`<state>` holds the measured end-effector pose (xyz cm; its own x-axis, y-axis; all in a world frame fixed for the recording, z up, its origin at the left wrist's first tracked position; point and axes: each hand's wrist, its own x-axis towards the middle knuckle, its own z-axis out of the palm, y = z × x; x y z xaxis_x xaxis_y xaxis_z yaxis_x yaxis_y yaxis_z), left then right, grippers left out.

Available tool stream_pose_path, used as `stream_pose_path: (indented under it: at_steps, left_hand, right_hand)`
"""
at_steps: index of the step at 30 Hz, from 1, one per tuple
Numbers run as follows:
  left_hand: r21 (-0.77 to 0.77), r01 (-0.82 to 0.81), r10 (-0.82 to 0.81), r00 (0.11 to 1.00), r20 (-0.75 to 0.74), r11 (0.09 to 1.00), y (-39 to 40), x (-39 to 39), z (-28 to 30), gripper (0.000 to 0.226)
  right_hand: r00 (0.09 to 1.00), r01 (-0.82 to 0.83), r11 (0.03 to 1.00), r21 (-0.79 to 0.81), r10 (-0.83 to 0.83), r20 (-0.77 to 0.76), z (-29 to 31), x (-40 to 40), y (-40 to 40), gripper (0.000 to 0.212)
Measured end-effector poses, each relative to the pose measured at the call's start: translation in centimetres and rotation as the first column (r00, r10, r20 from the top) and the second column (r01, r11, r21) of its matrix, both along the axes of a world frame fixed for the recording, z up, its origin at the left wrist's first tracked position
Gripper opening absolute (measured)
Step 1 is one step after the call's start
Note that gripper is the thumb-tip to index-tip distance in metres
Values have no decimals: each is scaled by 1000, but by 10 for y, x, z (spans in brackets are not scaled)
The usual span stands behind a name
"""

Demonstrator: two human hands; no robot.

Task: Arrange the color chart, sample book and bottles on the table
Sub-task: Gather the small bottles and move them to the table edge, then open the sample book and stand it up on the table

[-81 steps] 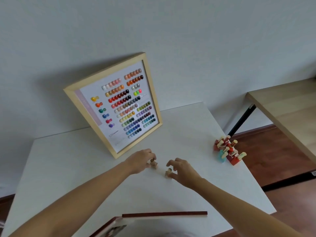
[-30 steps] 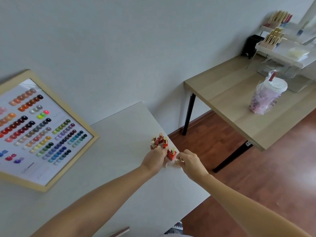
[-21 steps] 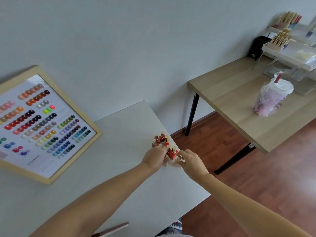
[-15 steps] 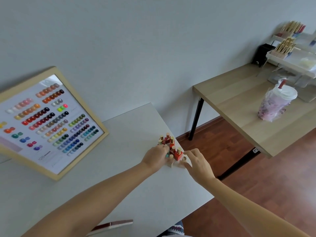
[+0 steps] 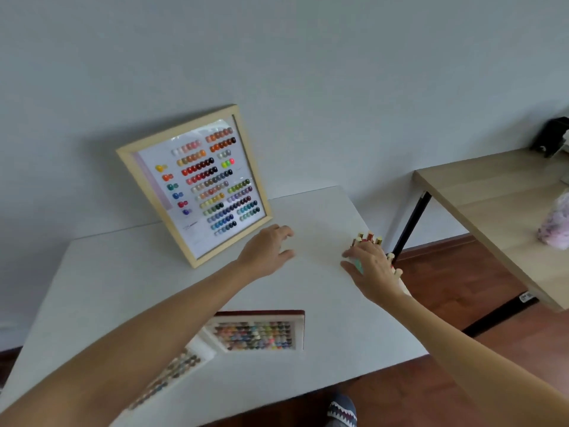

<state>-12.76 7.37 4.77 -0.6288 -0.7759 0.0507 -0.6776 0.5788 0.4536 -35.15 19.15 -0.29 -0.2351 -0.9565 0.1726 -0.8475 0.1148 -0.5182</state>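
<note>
The framed color chart (image 5: pixel 197 186) leans against the wall at the back of the white table (image 5: pixel 323 306). The sample book (image 5: pixel 255 334) lies open near the front edge, its left page partly under my left forearm. A cluster of small bottles (image 5: pixel 368 237) with gold caps stands at the table's right edge. My right hand (image 5: pixel 374 268) covers the cluster, thumb and fingers curled around a teal bottle (image 5: pixel 358 265). My left hand (image 5: pixel 268 251) hovers palm down by the chart's lower right corner, fingers spread and holding nothing.
A wooden table (image 5: pixel 492 195) with black legs stands to the right across a gap of wood floor. On it sit a pink bagged cup (image 5: pixel 557 223) and a black object (image 5: pixel 551 140). A patterned shoe (image 5: pixel 341 411) shows below the white table's front edge.
My left hand has left the bottle cluster and moved left toward the chart. My right hand stays on the bottles. The view has swung left and down, bringing the open sample book into sight.
</note>
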Motion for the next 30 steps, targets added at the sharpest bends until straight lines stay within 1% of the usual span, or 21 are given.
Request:
stream_pose_path:
  at_steps: [3, 6, 8, 12, 13, 15, 17, 18, 20, 23, 26, 30]
  left_hand:
    - [59, -71, 74, 996, -43, 996, 9, 61, 11, 45]
    - [110, -124, 134, 988, -83, 986, 22, 121, 18, 42]
    - [143, -153, 166, 983, -80, 978, 34, 158, 20, 38]
    - [256, -169, 192, 979, -66, 952, 65, 218, 22, 37]
    - [284, -164, 186, 981, -54, 945, 73, 230, 22, 36]
    - [339, -150, 166, 986, -21, 929, 89, 249, 20, 31]
    - [381, -158, 162, 986, 22, 911, 102, 263, 18, 27]
    - [376, -166, 160, 986, 48, 911, 106, 268, 16, 26]
    - [315, -190, 161, 980, 114, 930, 110, 277, 13, 25]
    - [209, -238, 200, 961, 189, 948, 114, 284, 10, 16]
    - [155, -269, 234, 948, 214, 951, 117, 285, 5, 15]
    - [117, -304, 279, 941, 191, 945, 116, 289, 5, 17]
  right_hand:
    - [989, -147, 989, 11, 147, 20, 25, 41, -3, 14]
    - [966, -256, 966, -26, 257, 36, 52, 81, -3, 17]
    - [946, -323, 946, 12, 322, 39, 66, 104, -1, 26]
    - [887, -461, 869, 177, 453, 87, 83, 145, 11, 54]
    - [873, -487, 846, 219, 478, 95, 83, 153, 14, 55]
    - [851, -515, 801, 305, 520, 69, 79, 166, 19, 41]
    - [828, -523, 774, 356, 561, -4, 73, 176, 22, 28]
    - [822, -519, 776, 359, 568, -41, 70, 179, 23, 23]
    - [823, -497, 799, 339, 558, -108, 66, 184, 23, 17]
    - [814, -476, 811, 339, 552, -178, 64, 186, 19, 16]
    - [786, -503, 791, 347, 586, -196, 64, 186, 11, 16]
    - [761, -547, 769, 330, 621, -188, 65, 191, -11, 17]
